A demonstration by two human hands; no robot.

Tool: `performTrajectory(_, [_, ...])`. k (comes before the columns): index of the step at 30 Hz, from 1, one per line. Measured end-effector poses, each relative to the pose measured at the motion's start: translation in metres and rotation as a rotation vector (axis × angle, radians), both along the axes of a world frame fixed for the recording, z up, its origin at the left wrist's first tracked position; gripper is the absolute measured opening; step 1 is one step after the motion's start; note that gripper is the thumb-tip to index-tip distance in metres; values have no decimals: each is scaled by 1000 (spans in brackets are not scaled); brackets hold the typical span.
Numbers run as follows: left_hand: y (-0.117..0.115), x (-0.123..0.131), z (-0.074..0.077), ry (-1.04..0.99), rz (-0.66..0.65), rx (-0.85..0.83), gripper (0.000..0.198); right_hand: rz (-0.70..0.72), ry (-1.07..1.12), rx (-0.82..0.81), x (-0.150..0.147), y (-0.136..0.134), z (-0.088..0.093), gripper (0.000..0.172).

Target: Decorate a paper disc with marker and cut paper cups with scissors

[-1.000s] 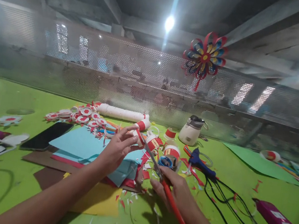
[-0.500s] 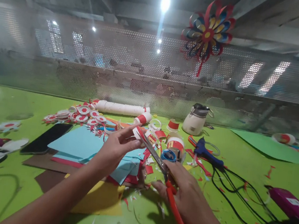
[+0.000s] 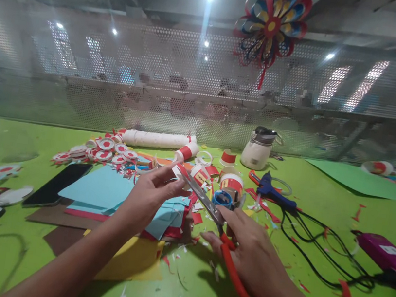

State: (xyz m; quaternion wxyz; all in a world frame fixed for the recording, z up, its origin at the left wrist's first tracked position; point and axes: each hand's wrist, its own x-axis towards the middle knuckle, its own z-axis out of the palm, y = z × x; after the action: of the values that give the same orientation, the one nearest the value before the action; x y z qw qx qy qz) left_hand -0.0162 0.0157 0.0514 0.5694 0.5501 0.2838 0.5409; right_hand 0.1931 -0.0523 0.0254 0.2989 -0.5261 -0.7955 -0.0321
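Observation:
My left hand (image 3: 152,196) is closed, pinching a small red and white paper piece (image 3: 179,170) between thumb and fingers. In my right hand (image 3: 246,246) is a pair of scissors (image 3: 239,277) with red handles. Their blades reach up and left to the paper piece; whether they are cutting through it I cannot tell. Under my left hand lie light blue paper sheets (image 3: 98,187) on top of red, brown and yellow ones. Beyond the blades stand a cut paper cup (image 3: 232,182) in red and white and a roll of blue tape (image 3: 223,198).
Round red and white cut-outs (image 3: 106,143) lie piled at the back left, near a black phone (image 3: 58,185) and a white cup stack (image 3: 155,139). To the right are a blue glue gun (image 3: 274,193) with its black cord, a jug-like bottle (image 3: 257,148) and a purple device (image 3: 388,251).
The view has tilted down slightly, so things sit higher in the picture. The paper piece has turned a little at the scissor tips; both hands keep their grips.

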Motion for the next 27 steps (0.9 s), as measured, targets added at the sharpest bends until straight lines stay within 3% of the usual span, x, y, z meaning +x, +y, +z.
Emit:
performTrajectory(4, [-1, 0, 0, -33, -12, -33, 29, 8, 13, 20, -1, 0, 1, 42])
performTrajectory(8, [-1, 1, 0, -97, -35, -72, 40, 9, 21, 12, -2, -1, -1, 36])
performTrajectory(14, [-3, 2, 3, -111, -31, -109, 42, 43, 109, -78, 1, -1, 1, 25])
performTrajectory(19, [-2, 0, 2, -136, -10, -106, 42, 157, 272, -212, 5, 3, 5, 29])
performTrajectory(24, [0, -2, 1, -168, -15, -130, 53, 145, 224, -295, 5, 2, 6, 36])
performTrajectory(27, [0, -2, 0, -161, -22, -129, 55, 127, 182, -261, 4, 0, 5, 38])
